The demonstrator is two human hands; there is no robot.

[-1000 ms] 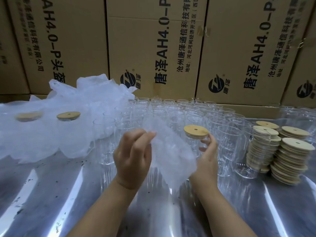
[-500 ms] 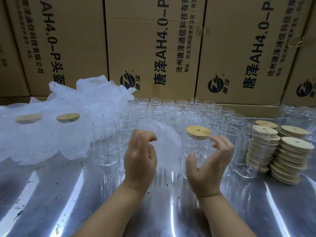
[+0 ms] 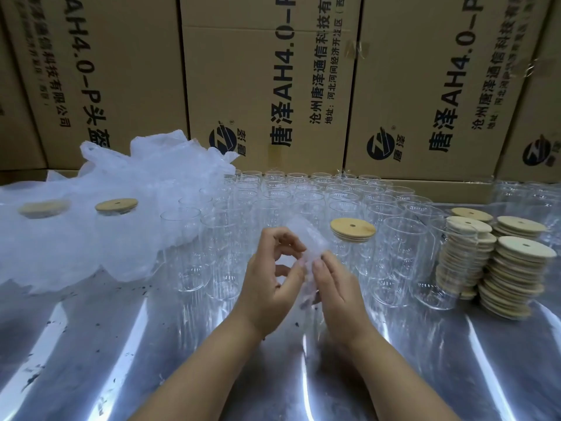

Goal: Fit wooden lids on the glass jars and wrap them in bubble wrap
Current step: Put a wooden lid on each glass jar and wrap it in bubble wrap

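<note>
Body in view: two hands and two forearms, nothing further up.

Left hand [image 3: 270, 281] and right hand [image 3: 338, 287]: bare skin throughout, wrists included.

Left forearm [image 3: 197, 369] and right forearm [image 3: 394, 378]: bare from the wrist down to the lower frame edge, where both are cut off.

Fingernails [image 3: 318, 263] on the right hand: short, trimmed close to the fingertips, plain surface. Left-hand nails face away and cannot be read. Fingertips slightly blurred.

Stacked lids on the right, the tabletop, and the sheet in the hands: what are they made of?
Stacked lids: wood, possibly bamboo, matt; pale tan with faint grain and a centre hole.
Tabletop: seemingly polished sheet metal; it mirrors light in streaks.
Sheet: thin translucent plastic, likely bubble wrap; softly crumpled.
</note>
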